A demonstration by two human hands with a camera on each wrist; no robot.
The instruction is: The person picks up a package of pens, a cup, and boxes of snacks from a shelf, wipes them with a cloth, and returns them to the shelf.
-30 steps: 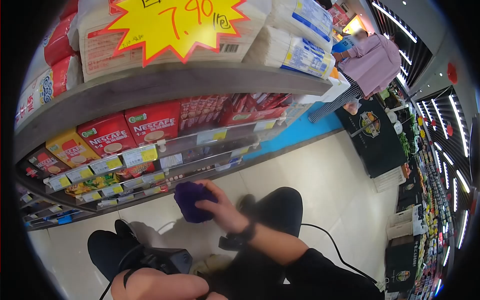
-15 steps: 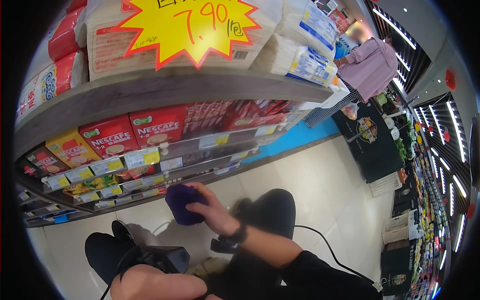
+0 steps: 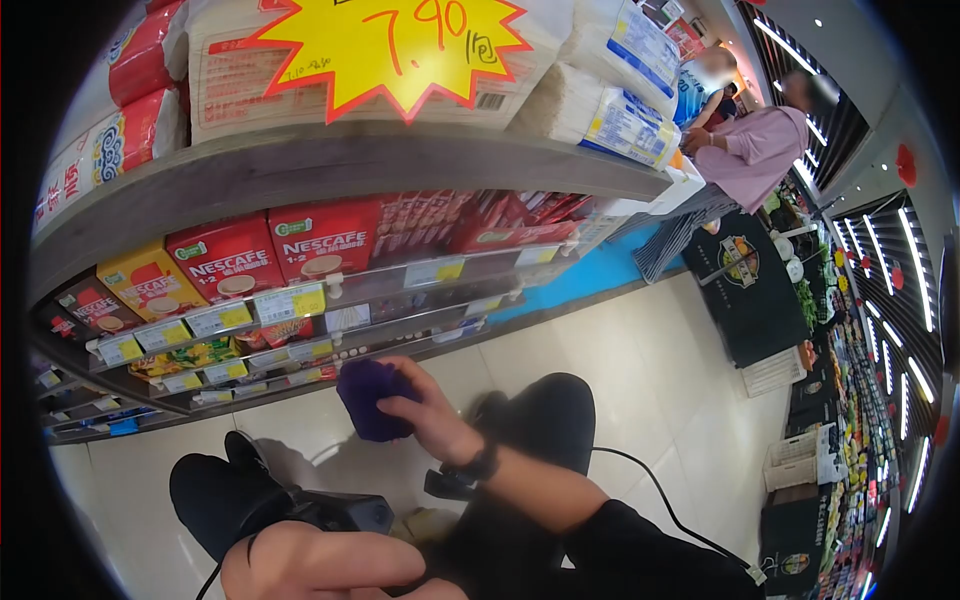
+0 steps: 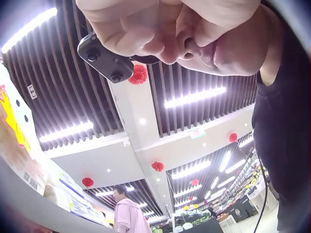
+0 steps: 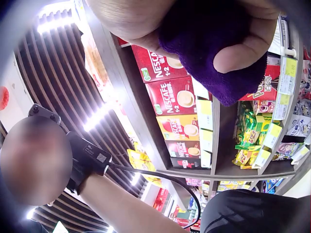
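Observation:
My right hand (image 3: 432, 412) grips a folded purple cloth (image 3: 372, 402), with the thumb pressed on its near face. In the right wrist view the fuzzy purple cloth (image 5: 209, 48) bunches between thumb and fingers, in front of the shelf. My left hand (image 3: 330, 556) is low in the head view, close to the camera, beside its black wrist device (image 3: 345, 512). In the left wrist view the left hand (image 4: 131, 29) fills the top, fingers loosely curled, with nothing showing in them.
Nescafe boxes (image 3: 225, 262) line a shelf ahead, under a grey ledge (image 3: 400, 150) with tissue packs and a yellow price sign (image 3: 400, 45). A person in pink (image 3: 755, 150) stands at the back right near a dark produce stand (image 3: 745, 300). A black cable (image 3: 665, 490) trails at right.
The right hand with the purple cloth has shifted slightly left overall. The view has tilted a little. The person in pink has changed posture; the left hand stays low.

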